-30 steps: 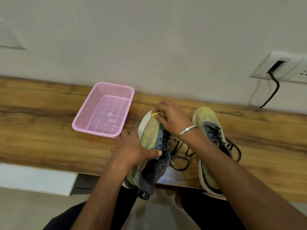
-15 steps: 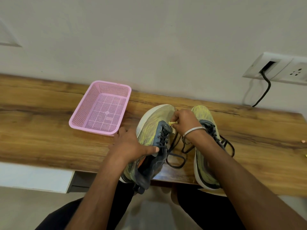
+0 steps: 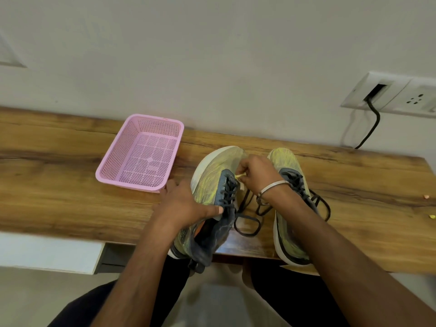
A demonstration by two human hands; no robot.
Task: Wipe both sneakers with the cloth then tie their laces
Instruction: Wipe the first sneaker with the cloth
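- Our left hand (image 3: 186, 206) grips the tilted left sneaker (image 3: 212, 185) at its midfoot on the wooden shelf (image 3: 59, 185); it looks light, with soft mesh over a stiffer white sole.
- The right sneaker (image 3: 289, 208) lies flat beside it, dark laces (image 3: 247, 223) loose and floppy.
- Our right hand (image 3: 256, 175) pinches a small yellowish cloth (image 3: 239, 176), mostly hidden, at the tongue.

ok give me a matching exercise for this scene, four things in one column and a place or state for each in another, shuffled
Things:
1. pink basket
2. left sneaker
3. right sneaker
4. black cable

Places or states:
A. plugged into the wall plate
B. tilted on its side, held by the left hand
C. sole down on the table, laces loose
D. on the table, left of both sneakers

Pairs: 1-D, 2-B, 3-C, 4-A
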